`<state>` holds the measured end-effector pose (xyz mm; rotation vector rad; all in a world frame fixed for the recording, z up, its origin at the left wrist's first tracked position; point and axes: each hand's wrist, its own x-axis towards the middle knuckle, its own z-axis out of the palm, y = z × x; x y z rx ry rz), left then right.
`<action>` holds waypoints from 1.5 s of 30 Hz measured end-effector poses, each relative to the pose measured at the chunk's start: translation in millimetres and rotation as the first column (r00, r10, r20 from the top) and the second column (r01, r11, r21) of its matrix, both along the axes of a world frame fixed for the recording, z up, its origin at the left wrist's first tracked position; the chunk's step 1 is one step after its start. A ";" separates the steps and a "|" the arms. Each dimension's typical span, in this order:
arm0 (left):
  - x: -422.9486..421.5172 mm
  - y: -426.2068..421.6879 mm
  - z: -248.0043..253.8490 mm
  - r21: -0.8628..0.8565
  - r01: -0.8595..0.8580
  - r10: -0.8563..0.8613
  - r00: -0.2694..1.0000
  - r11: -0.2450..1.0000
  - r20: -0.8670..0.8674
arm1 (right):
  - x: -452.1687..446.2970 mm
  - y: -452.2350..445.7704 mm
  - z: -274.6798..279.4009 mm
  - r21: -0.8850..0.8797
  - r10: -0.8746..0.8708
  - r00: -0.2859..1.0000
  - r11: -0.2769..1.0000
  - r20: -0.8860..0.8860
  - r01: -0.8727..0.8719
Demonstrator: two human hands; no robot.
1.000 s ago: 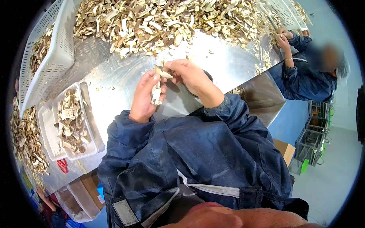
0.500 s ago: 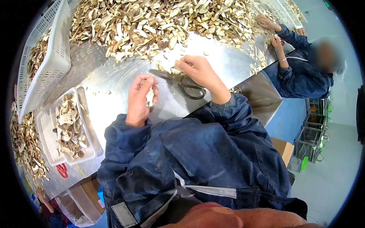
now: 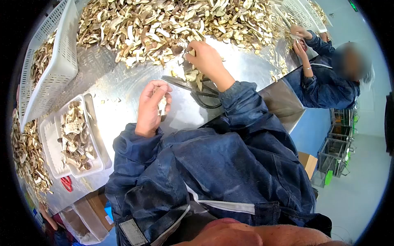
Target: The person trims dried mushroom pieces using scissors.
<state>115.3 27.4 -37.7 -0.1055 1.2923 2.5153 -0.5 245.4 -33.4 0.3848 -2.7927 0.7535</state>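
Observation:
My left hand [image 3: 152,108] is closed around pale dried mushroom slices [image 3: 162,105], above the metal table. My right hand [image 3: 208,61] is at the near edge of a large heap of dried mushroom slices [image 3: 164,26]. Its thumb and forefinger are curved and apart, with no slice visible between them; the other fingers are partly hidden. Below that hand, a few loose slices [image 3: 192,76] lie over black-handled scissors [image 3: 205,101], whose blades point left toward my left hand.
A white perforated basket [image 3: 53,69] with slices stands tilted at the left. Nearer me is a white divided tray [image 3: 53,151] partly filled with slices, with red-handled scissors [image 3: 66,184] beside it. A co-worker [image 3: 328,82] works at the right, near another white basket [image 3: 297,12].
My right hand has moved up and slightly left toward the heap, uncovering loose slices over the scissors. My left hand stays put. The co-worker's hands have shifted.

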 end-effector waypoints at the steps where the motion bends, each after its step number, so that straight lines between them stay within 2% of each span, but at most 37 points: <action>1: 0.3 0.7 0.7 0.006 0.011 -0.011 1.000 1.000 0.020 | 2.4 3.0 1.4 -0.049 0.003 1.000 0.999 0.007 -0.003; 3: 0.8 1.5 4.2 0.015 0.033 -0.034 0.998 0.999 0.055 | 12.9 9.4 7.6 -0.230 -0.059 0.992 0.970 0.113 0.084; 5: 1.5 2.1 4.5 0.020 0.042 -0.043 0.997 0.999 0.064 | 19.3 14.2 11.7 -0.429 -0.093 0.972 0.885 0.215 0.180; 6: 1.8 2.2 4.4 0.022 0.046 -0.047 0.997 0.999 0.068 | 21.9 15.6 13.3 -0.434 -0.112 0.975 0.881 0.194 0.188; 9: 1.9 2.1 3.8 0.029 0.032 -0.035 0.997 0.999 0.074 | 20.4 21.3 8.4 -0.131 -0.121 0.993 0.984 0.000 0.120; 12: 1.2 1.8 5.6 0.023 0.033 -0.035 0.997 0.999 0.076 | 26.7 17.0 9.6 -0.147 -0.021 1.000 0.989 -0.018 0.018; 16: 1.7 0.9 2.1 0.039 0.034 -0.037 0.997 0.999 0.066 | 22.8 31.0 3.1 -0.401 -0.148 0.989 0.906 0.003 0.137; 20: 0.2 1.9 -0.5 0.048 0.041 -0.043 0.998 0.998 0.053 | 31.4 32.7 8.1 -0.161 -0.177 0.983 0.970 0.042 0.182; 23: 0.4 1.4 0.1 0.078 0.030 -0.035 0.997 0.996 0.063 | 36.9 23.0 5.3 0.007 -0.178 0.984 0.984 0.005 0.178; 27: 0.7 1.1 4.1 0.062 0.015 -0.020 0.996 0.998 0.083 | 33.9 23.6 2.4 -0.049 -0.146 0.983 0.987 0.110 0.152; 30: 0.8 2.2 3.9 0.064 0.024 -0.029 0.997 0.998 0.072 | 35.6 27.5 10.8 -0.155 -0.071 0.980 0.983 0.186 0.101; 31: 0.8 2.3 3.8 0.065 0.028 -0.032 0.997 0.998 0.071 | 37.2 28.0 13.4 -0.330 0.000 0.954 0.938 0.300 0.104; 33: 1.1 2.2 3.9 0.064 0.035 -0.040 0.997 0.997 0.071 | 42.2 27.3 18.1 -0.633 0.196 0.862 0.755 0.468 0.173; 34: 1.2 2.3 4.0 0.063 0.036 -0.040 0.997 0.997 0.069 | 44.1 25.9 20.9 -0.676 0.251 0.834 0.713 0.491 0.184; 39: 1.0 1.7 4.2 0.081 0.027 -0.032 0.997 0.996 0.069 | 49.8 15.8 28.1 -0.800 0.463 0.706 0.546 0.536 0.249; 42: 1.4 1.9 5.4 0.086 0.033 -0.039 0.997 0.996 0.071 | 51.7 12.2 27.9 -0.806 0.490 0.686 0.537 0.538 0.248; 45: 0.9 1.3 4.8 0.094 0.041 -0.049 0.996 0.995 0.077 | 52.6 16.0 28.2 -0.769 0.448 0.712 0.607 0.540 0.202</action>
